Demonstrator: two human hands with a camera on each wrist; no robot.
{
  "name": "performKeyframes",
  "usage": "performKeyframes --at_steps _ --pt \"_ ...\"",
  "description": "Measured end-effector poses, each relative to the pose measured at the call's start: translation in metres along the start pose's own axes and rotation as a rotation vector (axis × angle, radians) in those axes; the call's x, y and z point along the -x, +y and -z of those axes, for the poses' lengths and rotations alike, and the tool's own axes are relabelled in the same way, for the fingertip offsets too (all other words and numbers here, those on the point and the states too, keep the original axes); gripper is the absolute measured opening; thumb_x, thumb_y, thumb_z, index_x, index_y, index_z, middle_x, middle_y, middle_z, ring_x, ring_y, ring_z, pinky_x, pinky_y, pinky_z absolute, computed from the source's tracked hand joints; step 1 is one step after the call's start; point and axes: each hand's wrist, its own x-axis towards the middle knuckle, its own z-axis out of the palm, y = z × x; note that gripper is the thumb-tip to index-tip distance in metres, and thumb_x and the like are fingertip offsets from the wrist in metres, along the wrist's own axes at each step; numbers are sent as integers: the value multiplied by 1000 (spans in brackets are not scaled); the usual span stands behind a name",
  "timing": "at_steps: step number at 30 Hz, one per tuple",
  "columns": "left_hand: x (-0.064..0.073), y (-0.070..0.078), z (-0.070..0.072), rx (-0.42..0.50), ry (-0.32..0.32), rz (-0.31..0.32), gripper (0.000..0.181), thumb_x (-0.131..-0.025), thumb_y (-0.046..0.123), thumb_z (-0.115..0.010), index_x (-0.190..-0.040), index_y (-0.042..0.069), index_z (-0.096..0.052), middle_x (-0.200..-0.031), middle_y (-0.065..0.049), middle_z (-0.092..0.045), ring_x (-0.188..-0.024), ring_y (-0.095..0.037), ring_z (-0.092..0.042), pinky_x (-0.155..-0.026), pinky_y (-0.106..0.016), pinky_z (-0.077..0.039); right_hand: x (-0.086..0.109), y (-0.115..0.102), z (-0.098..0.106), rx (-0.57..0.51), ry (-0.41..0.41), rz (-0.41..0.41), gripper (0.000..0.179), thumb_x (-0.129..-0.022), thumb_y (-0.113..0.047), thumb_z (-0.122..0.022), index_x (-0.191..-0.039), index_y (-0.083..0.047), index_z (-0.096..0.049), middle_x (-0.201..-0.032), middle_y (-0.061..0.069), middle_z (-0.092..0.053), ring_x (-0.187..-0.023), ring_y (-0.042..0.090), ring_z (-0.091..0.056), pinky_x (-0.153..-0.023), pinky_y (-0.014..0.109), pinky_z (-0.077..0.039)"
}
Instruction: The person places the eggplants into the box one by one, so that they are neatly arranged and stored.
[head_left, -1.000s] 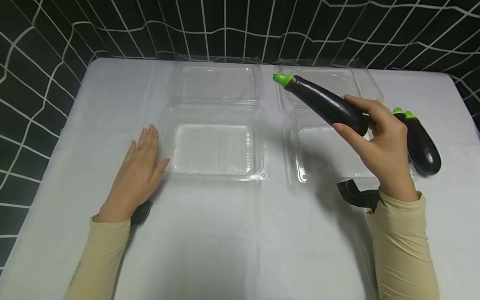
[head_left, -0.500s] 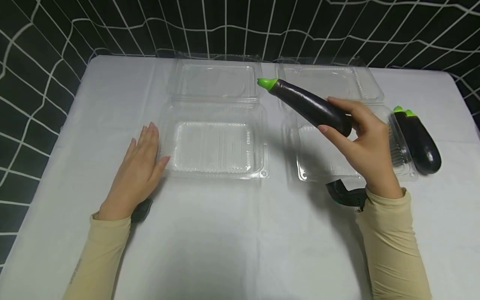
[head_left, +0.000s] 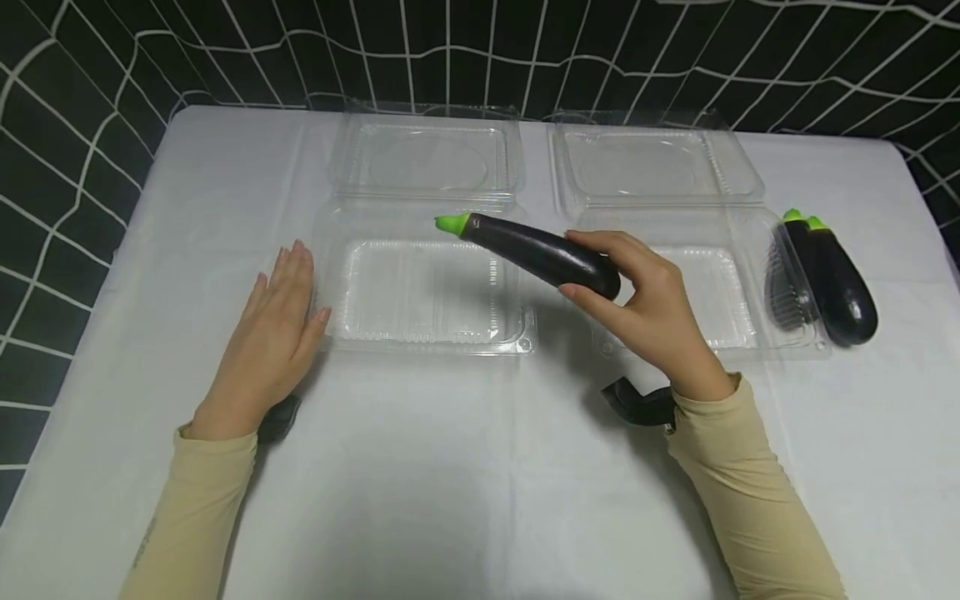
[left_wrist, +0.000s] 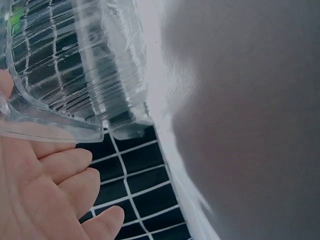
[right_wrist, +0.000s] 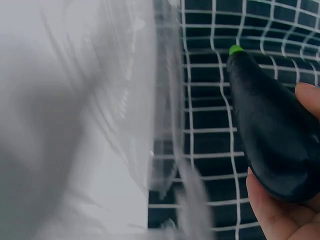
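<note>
My right hand grips a dark purple eggplant by its thick end, thumb on the near side and fingers on the far side. Its green stem end points left, over the left clear plastic clamshell container. In the right wrist view the eggplant hangs above the table with its stem away from the hand. My left hand has straight fingers and lies beside the left container's left wall. The left wrist view shows the container's wall right at these fingers.
A second clear clamshell container stands to the right, lid open toward the back. Beyond its right side lie two more eggplants, side by side. White netting over a dark backing borders the white table at the back and left.
My right hand has carried the eggplant leftward, from over the right container to above the left container's right part. The eggplant now lies closer to level. My left hand has stayed in place.
</note>
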Motion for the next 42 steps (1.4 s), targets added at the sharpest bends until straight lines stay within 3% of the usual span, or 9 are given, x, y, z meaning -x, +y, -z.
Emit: performKeyframes --at_steps 11,19,34,42 --pt "-5 1 -1 3 -1 -1 61 -102 26 -38 -145 -11 -17 -153 -22 -12 -143 -29 -7 -114 -49 -7 0 4 -18 19 -80 5 46 -76 -4 -78 -119 -3 -63 -114 4 -65 -105 15 -57 -91 25 -42" --pt "-5 0 -1 -2 12 -9 61 -102 26 -39 -145 -10 -17 -154 -21 -13 -143 -29 -9 -115 -48 -8 -10 -1 -34 47 -167 54 45 -79 -11 -77 -120 -3 -61 -115 7 -64 -108 19 -57 -93 34 -43" --pt "-6 -1 -1 -3 22 -18 61 -101 25 -41 -145 -10 -18 -153 -22 -15 -143 -29 -11 -114 -48 -9 -21 -7 -65 -11 -322 80 46 -82 -17 -75 -122 -2 -60 -118 8 -62 -109 18 -56 -94 33 -43" --pt "0 -1 -2 5 30 -21 61 -101 26 -42 -145 -11 -19 -153 -22 -16 -142 -31 -12 -114 -50 -10 -20 -7 -76 96 -435 52 47 -84 -24 -72 -124 -2 -59 -119 8 -62 -112 20 -55 -98 33 -42"
